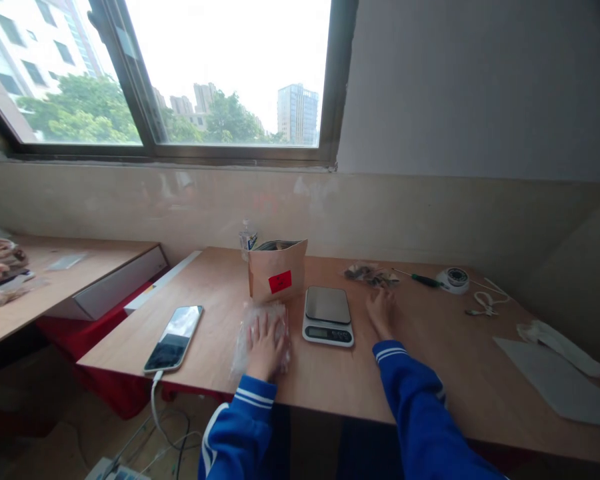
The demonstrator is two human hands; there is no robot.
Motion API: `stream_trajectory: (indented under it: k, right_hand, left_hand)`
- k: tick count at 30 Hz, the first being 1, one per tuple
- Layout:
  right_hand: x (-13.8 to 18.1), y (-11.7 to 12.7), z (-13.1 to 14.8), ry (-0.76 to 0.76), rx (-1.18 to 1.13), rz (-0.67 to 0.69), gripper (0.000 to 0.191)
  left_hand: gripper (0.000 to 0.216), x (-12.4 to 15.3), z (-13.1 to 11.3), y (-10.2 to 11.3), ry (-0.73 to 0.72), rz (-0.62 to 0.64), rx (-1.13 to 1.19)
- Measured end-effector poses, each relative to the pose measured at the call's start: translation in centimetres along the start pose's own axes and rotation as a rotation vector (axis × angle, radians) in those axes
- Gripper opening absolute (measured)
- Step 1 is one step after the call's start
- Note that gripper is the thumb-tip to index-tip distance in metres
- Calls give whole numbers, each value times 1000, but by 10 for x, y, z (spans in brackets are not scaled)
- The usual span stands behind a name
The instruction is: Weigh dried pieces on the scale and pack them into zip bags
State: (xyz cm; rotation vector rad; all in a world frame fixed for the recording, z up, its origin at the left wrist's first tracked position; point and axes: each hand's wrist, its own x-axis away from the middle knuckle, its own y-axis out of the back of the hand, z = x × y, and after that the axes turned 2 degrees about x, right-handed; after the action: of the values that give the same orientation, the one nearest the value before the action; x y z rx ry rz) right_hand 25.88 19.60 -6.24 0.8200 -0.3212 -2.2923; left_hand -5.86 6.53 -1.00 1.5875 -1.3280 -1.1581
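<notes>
My left hand (265, 343) lies with its fingers spread on a stack of clear plastic bags (240, 350) near the table's front edge. To the right of it is a white digital kitchen scale (327, 313) with a bare metal plate. My right hand (381, 310) is beyond the scale's right side, its fingers curled at the near edge of a pile of small dark pieces in clear plastic (363, 272). What its fingertips hold, if anything, is too small to make out. Behind the bags stands an open brown paper pouch (277, 270) with a red label.
A phone (174, 339) with a charging cable lies at left. Behind the pouch stands a clear bottle (247, 237). At right are a screwdriver (427, 281), a white dome camera (454, 280), a white cable (485, 301) and a grey sheet (555, 380). Another table (70, 287) stands at far left.
</notes>
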Motion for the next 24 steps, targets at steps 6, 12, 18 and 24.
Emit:
stream_trajectory:
  k: [6, 12, 18, 24]
  right_hand:
    - [-18, -14, -22, 183, 260, 26, 44]
    - [-34, -9, -29, 230, 209, 1, 18]
    - [-24, 1, -10, 326, 179, -27, 14]
    - [-2, 11, 5, 372, 151, -16, 11]
  left_hand:
    - [50, 0, 17, -23, -72, 44, -88]
    - [50, 0, 19, -24, -79, 4, -8]
    - [51, -1, 17, -24, -64, 29, 19]
    - [45, -3, 22, -23, -61, -8, 146]
